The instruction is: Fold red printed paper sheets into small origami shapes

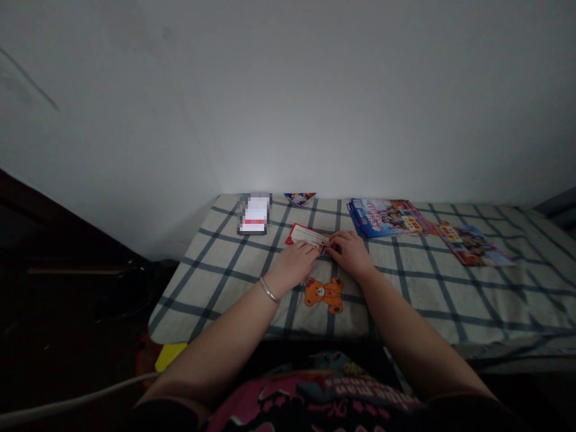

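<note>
Both my hands rest on a checked bedsheet [405,282] in front of me. My left hand [294,264], with a silver bracelet on its wrist, presses fingers down on a red and white paper sheet [306,234]. My right hand [348,252] lies beside it, fingers curled and pinching the same sheet's near right corner. The paper lies flat on the sheet. An orange teddy bear print [324,294] is on the cloth just below my hands.
A bright blurred phone-like object [254,213] lies at the back left. A small folded coloured paper [300,198] sits by the wall. Blue leaflets [382,217] and another coloured leaflet [472,243] lie to the right. A yellow object [170,355] shows below the bed's edge.
</note>
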The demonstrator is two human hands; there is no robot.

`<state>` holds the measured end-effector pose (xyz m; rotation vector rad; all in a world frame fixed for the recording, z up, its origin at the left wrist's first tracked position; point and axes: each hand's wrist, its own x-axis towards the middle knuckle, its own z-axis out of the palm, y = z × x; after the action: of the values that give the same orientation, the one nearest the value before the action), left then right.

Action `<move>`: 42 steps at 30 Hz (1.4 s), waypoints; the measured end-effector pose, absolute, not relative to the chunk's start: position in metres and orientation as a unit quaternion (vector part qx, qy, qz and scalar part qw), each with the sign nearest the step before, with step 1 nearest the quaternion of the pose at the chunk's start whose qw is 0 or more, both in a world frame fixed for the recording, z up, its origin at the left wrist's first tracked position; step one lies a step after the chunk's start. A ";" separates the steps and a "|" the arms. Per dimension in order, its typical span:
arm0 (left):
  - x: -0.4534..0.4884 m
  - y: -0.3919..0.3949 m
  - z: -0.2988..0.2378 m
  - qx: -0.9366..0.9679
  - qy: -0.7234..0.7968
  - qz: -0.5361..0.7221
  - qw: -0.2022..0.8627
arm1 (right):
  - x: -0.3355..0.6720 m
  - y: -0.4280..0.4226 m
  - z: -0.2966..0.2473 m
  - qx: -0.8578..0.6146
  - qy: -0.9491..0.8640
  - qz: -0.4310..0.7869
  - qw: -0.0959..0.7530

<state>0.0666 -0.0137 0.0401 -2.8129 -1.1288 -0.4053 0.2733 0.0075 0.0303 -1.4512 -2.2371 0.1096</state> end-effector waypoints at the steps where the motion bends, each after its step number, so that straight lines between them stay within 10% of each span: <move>1: 0.067 -0.014 0.040 -0.919 -0.368 -0.132 0.043 | 0.273 0.007 0.031 -0.534 -0.812 0.038 0.232; 42: 0.077 -0.025 0.048 -0.920 -0.365 -0.119 0.078 | 0.275 0.015 0.006 -0.558 -0.781 0.014 0.279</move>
<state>0.0768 -0.0250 0.0478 -2.7550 -1.0935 -0.3555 0.2746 0.0146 0.0064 -1.4973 -2.0967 0.0362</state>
